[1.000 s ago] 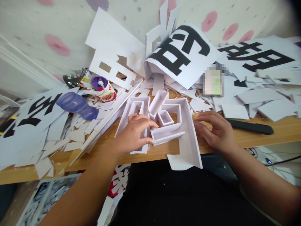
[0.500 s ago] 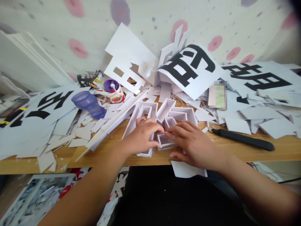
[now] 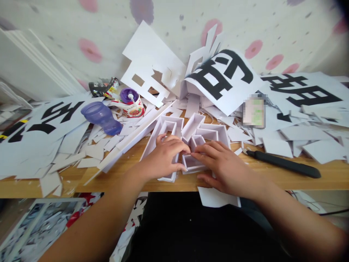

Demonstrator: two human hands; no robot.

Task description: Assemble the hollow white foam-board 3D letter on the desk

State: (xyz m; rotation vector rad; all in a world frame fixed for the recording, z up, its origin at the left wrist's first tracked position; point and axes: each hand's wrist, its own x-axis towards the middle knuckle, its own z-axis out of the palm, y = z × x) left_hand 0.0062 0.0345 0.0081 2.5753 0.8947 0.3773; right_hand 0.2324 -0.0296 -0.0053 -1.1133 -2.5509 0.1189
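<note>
A hollow white foam-board character (image 3: 193, 125), built from thin upright walls, stands on the wooden table in front of me. My left hand (image 3: 166, 154) lies over its left part, thumb and fingers curled about a wall near the middle. From the other side, my right hand (image 3: 223, 165) presses its bent fingers on the same middle walls, and both sets of fingertips nearly meet. Palms and fingers hide part of the lower compartments. Below my right hand, a loose white board piece (image 3: 218, 197) juts out over the table's front edge.
A black-handled tool with a small metal tip (image 3: 283, 163) lies at right. White offcuts (image 3: 92, 151) and printed character sheets (image 3: 223, 80) cover both sides and the back. Left stand a purple translucent bottle (image 3: 102, 116) and a paper food cup (image 3: 135, 109). A long white strip (image 3: 128, 147) leans diagonally.
Both hands stay in nearly the same place on the foam-board character. The view has shifted slightly; nothing else has visibly moved.
</note>
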